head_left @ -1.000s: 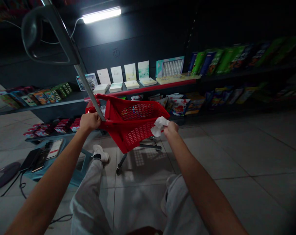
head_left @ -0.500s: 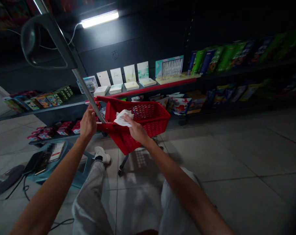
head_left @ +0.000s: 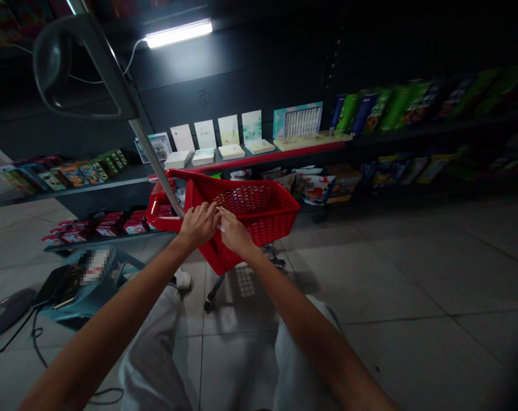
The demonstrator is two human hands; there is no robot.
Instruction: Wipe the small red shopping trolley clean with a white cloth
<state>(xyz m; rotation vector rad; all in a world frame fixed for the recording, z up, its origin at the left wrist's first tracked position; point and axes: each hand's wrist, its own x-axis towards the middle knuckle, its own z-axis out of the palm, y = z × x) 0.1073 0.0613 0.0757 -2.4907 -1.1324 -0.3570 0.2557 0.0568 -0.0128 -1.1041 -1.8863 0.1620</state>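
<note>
Head view: both hands meet over the near rim of the red shopping cart [head_left: 270, 225], at its handle-end corner; cart stands on the floor off the shelf's [head_left: 280, 156] red front edge. Right hand [head_left: 233, 227]: fingers closed on a white wipe [head_left: 221, 228], mostly hidden. Left hand [head_left: 199, 224]: fingers curled against the right's, can't tell if it grips anything. Step in hand, my read: two-handed handling of the wipe at the rim. Next move calls for a firm pinch and a light push, as the cart is on casters. Writing: one outlined character [head_left: 203, 97] above the books [head_left: 231, 150], not certain which. No brand readable; pack labels blurred, phone [head_left: 97, 265] on the stool's [head_left: 90, 301] far edge partly pixelated.
</note>
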